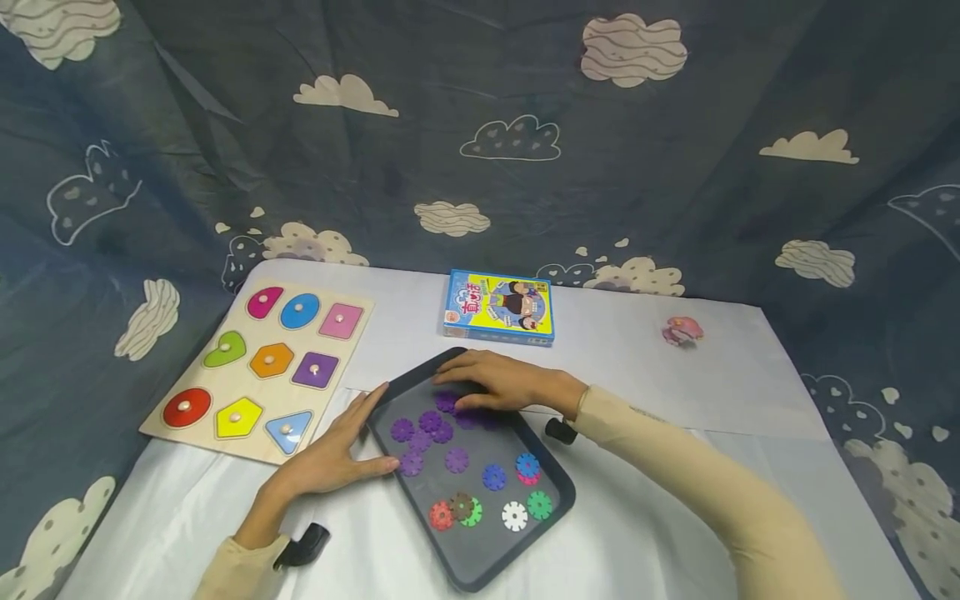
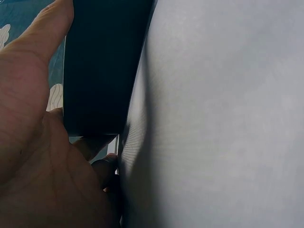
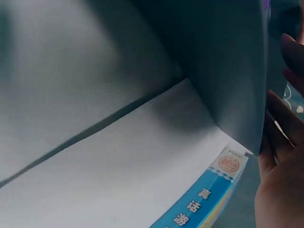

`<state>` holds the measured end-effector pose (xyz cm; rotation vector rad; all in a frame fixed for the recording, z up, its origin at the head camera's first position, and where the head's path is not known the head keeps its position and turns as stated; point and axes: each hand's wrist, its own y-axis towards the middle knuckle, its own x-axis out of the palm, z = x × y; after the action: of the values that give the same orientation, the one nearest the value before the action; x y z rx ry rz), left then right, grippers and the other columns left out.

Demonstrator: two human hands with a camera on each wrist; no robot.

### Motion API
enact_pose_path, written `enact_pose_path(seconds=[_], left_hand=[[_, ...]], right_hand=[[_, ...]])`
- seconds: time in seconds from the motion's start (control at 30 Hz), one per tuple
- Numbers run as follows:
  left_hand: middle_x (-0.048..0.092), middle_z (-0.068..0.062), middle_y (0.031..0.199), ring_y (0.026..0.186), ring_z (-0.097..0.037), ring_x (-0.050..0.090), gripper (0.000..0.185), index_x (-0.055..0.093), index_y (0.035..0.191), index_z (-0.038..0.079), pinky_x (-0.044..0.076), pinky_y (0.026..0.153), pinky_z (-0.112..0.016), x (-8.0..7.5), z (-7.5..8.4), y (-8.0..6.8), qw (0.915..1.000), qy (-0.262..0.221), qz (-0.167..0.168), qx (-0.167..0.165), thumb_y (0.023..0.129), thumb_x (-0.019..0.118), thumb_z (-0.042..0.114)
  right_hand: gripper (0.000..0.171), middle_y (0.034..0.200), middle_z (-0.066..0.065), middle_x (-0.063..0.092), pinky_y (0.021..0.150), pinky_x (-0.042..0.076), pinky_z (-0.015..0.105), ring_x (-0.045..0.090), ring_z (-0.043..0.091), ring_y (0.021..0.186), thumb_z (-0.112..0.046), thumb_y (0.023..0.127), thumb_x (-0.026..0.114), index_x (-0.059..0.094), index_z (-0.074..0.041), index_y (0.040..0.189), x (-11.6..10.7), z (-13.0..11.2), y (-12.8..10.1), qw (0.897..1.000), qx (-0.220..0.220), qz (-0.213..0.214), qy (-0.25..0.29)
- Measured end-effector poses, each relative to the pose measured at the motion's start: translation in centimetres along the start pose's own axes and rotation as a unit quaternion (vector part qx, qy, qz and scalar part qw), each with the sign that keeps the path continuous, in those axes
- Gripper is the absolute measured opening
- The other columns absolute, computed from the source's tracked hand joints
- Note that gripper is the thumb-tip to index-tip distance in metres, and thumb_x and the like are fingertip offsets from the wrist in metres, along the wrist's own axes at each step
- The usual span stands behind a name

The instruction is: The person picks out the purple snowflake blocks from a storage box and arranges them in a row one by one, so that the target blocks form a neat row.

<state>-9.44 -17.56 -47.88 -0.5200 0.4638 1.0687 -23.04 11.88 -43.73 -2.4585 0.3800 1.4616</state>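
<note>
A dark grey tray [image 1: 487,550] lies at an angle on the white cloth, holding notched plastic discs. Purple discs [image 1: 430,422] gather in its far half; blue, red, brown, white and green discs lie in the near half. My left hand [image 1: 326,454] holds the tray's left side, thumb at the rim and fingers along the outer wall; the left wrist view shows that wall [image 2: 104,71] between thumb and fingers. Over the tray's far corner, my right hand [image 1: 502,379] reaches in with fingers spread above purple discs, partly hiding them. The right wrist view mostly shows the tray's outside [image 3: 228,71].
A wooden shape puzzle board [image 1: 258,379] with knobbed pieces lies left of the tray. Behind the tray sits a blue and yellow card box [image 1: 498,308]. A small pink object [image 1: 682,331] stands at the far right. Dark cloud-print fabric [image 1: 517,192] hangs behind the table.
</note>
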Motion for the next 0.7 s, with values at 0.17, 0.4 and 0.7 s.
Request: enact_pose_path(seconds=[0.17,0.4,0.7], left_hand=[[0.003,-0.02,0.168,0.153,-0.048,0.002,0.107,0.004,0.162,0.035,0.018,0.11,-0.08,-0.1,0.1,-0.1,1.0,-0.001,0.0,-0.005,0.084,0.075,0.055],[0.004,-0.02,0.168,0.153,-0.048,0.002,0.107,0.004,0.162,0.035,0.017,0.11,-0.08,0.0,-0.1,-0.1,1.0,-0.006,0.002,0.0,0.084,0.075,0.054],[0.004,-0.02,0.168,0.152,-0.049,0.002,0.105,0.005,0.162,0.035,0.017,0.109,-0.08,0.0,-0.1,0.0,0.9999,-0.012,0.003,0.008,0.085,0.075,0.052]], right_hand=[[0.042,0.144,0.009,0.057,0.119,0.037,0.038,0.05,0.024,0.137,-0.019,0.097,0.068,0.061,-0.008,0.137,-0.1,0.3,1.0,0.999,-0.012,0.0,0.032],[0.034,0.139,0.008,0.062,0.118,0.038,0.036,0.053,0.022,0.135,-0.013,0.096,0.068,0.066,-0.007,0.129,0.2,0.2,2.0,0.998,-0.009,-0.026,0.052],[0.027,0.135,0.004,0.065,0.116,0.04,0.037,0.055,0.021,0.132,-0.012,0.094,0.07,0.072,-0.013,0.121,0.7,0.4,2.3,0.999,0.015,-0.034,0.029]])
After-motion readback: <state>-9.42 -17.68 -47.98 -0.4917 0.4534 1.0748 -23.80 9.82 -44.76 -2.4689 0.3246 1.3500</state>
